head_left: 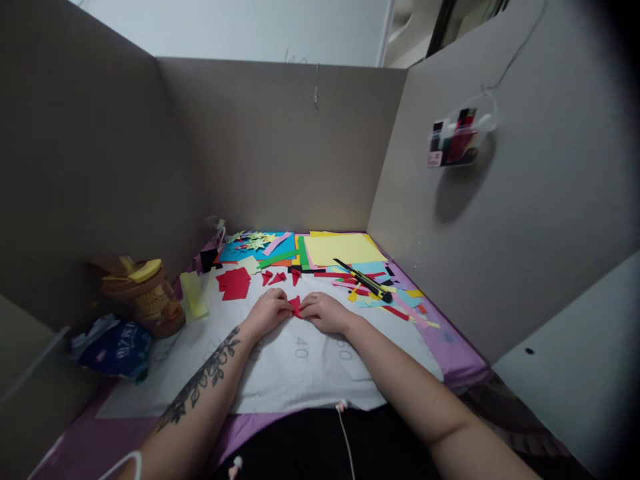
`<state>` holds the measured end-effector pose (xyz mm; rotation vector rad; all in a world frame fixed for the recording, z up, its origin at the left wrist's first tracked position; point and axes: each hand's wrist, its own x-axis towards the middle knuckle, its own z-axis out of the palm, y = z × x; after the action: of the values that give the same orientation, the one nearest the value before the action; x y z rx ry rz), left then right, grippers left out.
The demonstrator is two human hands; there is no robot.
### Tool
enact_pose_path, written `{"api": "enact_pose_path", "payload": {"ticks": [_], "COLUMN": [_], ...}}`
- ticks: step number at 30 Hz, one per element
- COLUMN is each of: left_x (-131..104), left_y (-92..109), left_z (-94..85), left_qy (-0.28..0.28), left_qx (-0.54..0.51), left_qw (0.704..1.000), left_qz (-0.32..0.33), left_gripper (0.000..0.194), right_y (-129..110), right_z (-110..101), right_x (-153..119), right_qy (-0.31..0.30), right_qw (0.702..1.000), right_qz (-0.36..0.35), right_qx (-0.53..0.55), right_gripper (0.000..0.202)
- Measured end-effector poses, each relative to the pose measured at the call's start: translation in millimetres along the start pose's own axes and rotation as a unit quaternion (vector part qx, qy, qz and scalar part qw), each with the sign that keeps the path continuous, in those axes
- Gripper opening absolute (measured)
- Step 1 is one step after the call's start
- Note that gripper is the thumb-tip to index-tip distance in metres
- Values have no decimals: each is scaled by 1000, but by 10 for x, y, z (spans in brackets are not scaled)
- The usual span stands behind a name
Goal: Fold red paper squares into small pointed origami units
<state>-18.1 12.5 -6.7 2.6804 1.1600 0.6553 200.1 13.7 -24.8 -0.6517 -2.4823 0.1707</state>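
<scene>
Between my two hands, over the white sheet [280, 380], is a small piece of red paper [296, 305]. The fingers of my left hand [271, 310] pinch its left side. My right hand [325, 312] has its fingers closed on the right side. Just beyond my hands lie several small folded red paper pieces [277, 278]. A stack of larger red paper pieces [234, 284] rests to the left of these. A black and yellow utility knife [365, 281] lies on paper strips to the right. My fingers cover part of the held piece.
Colored paper sheets [345, 249] and cut paper stars [257, 240] lie at the back. Paper strips [407, 303] are scattered at right. On the left stand a brown tub [150, 300] and a blue packet [113, 350]. Grey panels [280, 153] enclose the table; a plastic pouch [457, 137] hangs right.
</scene>
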Motion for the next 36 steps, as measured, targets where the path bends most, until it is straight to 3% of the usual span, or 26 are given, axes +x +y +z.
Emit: {"api": "enact_pose_path", "payload": {"ticks": [4,7,24,36], "left_x": [46,100,299,295], "left_y": [-93,-130,-196,-152], "left_z": [47,55,130,165], "left_qy": [-18,-38,-71,-42], "left_qx": [-117,-149,-142,-126], "left_qw": [993,987,982,982], "left_qz": [-24,-41,-99,-133], "left_gripper": [16,18,21,18], "right_y": [-32,-57,-98,4], "right_z": [-12,-33,-65,10], "right_x": [-21,-47,-105,-138], "right_qy": [-8,-12,-19,-20], "right_qw": [1000,1000,996,999], "right_qz": [-6,-5,54,20], "right_qx": [0,1,63,47], "right_gripper": [21,22,35,31]}}
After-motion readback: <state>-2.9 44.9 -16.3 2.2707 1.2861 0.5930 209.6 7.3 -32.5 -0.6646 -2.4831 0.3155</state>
